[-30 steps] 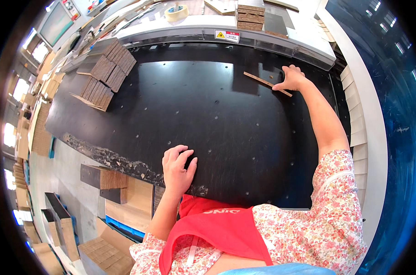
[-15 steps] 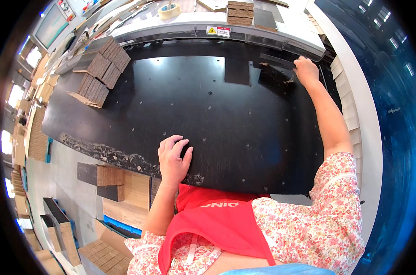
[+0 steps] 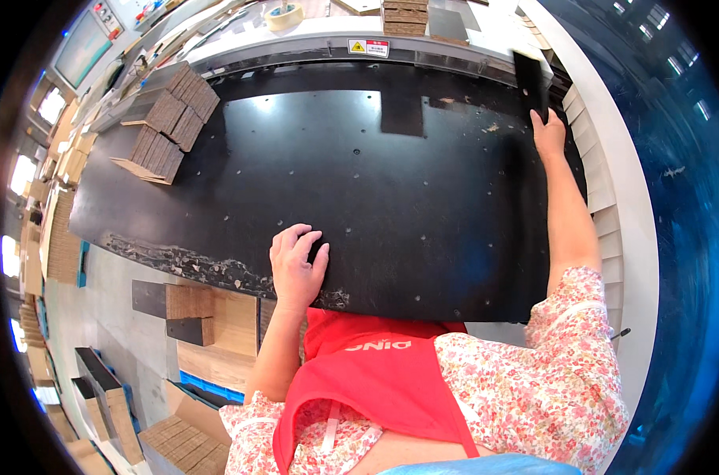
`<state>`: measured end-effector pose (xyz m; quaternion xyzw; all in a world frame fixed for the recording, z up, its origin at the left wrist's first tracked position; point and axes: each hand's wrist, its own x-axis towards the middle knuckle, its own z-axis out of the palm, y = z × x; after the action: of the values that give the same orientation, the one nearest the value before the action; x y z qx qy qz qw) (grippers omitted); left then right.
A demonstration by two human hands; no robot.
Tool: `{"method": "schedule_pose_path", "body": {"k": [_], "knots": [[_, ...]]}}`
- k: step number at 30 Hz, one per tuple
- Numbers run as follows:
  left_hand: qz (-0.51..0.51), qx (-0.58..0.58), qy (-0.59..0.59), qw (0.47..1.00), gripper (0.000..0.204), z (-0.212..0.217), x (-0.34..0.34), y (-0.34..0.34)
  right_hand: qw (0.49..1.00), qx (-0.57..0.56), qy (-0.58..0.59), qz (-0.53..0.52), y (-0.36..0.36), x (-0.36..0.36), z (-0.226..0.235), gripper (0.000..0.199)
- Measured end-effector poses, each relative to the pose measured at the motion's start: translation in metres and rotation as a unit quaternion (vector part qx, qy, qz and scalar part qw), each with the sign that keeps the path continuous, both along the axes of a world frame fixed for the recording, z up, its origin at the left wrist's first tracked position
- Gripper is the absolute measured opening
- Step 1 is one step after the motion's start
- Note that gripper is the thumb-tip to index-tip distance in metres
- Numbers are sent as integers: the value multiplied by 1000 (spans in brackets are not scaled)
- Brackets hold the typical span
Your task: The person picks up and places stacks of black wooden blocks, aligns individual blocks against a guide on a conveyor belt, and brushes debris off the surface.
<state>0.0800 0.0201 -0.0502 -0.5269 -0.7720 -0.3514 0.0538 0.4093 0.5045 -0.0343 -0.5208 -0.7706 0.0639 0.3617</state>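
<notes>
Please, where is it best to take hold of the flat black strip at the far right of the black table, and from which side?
Probably the near short end of the black strip, approached from below: it is thin and its near end points at the right hand, whose fingers already pinch it there. The left hand rests flat on the black table.

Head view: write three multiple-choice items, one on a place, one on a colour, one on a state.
1. Where do the stacks of brown blocks lie on the table?
A. far left
B. near right
C. centre

2. What colour is the panel that the right hand holds?
A. white
B. black
C. red

3. How does the left hand stand?
A. clenched on a tool
B. raised in the air
C. flat on the table

Answers: 1 A, the stacks sit at the table's far left corner; 2 B, the raised panel is black; 3 C, its fingers lie spread near the table's front edge.
</notes>
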Motion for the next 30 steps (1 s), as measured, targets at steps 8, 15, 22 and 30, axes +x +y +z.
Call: {"method": "schedule_pose_path", "body": {"k": [8, 15, 22, 30], "knots": [[4, -2, 20, 1000, 23, -1, -4, -6, 977, -21, 212, -35, -34, 14, -43, 36], [8, 1, 26, 1000, 23, -5, -6, -9, 992, 3, 123, -37, -45, 17, -33, 38], [-1, -8, 14, 1000, 23, -2, -2, -8, 995, -9, 85, -55, -62, 37, -30, 35], [11, -4, 23, 1000, 24, -2, -5, -13, 947, 238, -214, 38, -83, -3, 42, 21]]}}
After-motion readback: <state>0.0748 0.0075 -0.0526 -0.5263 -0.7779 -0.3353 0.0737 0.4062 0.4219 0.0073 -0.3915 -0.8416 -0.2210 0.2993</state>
